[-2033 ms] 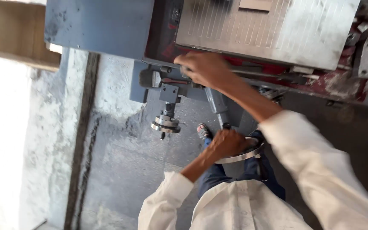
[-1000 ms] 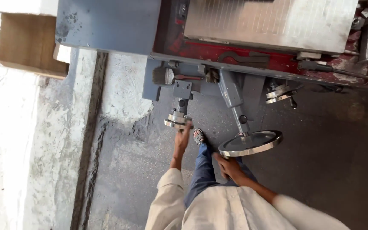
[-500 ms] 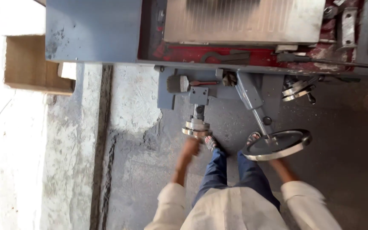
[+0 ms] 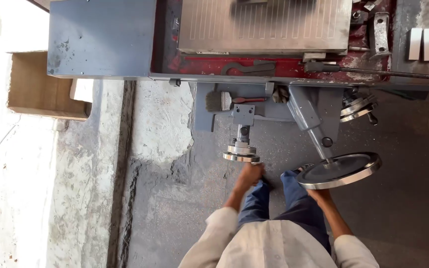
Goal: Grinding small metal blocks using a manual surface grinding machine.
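I look down the front of a grinding machine with a grey ribbed table [image 4: 264,25] on a red bed [image 4: 294,65]. My left hand [image 4: 250,174] is closed on the near rim of a small steel handwheel [image 4: 241,156] on a short shaft. My right hand [image 4: 320,194] is at the near underside of a large flat handwheel [image 4: 339,169] on a slanted grey arm. Its fingers are hidden under the rim. Between the two hands I see my blue trousers [image 4: 279,203] and pale shirt.
A paint brush [image 4: 220,100] lies on the machine's front ledge. A third handwheel [image 4: 356,106] sticks out at the right. An open cardboard box [image 4: 45,84] sits at the left by a rough concrete step [image 4: 160,124]. White blocks [image 4: 427,43] rest at the top right.
Two seconds ago my left hand was up at the table's edge. It dropped down and now grips the small handwheel. My right hand stays at the large wheel. The view has shifted.
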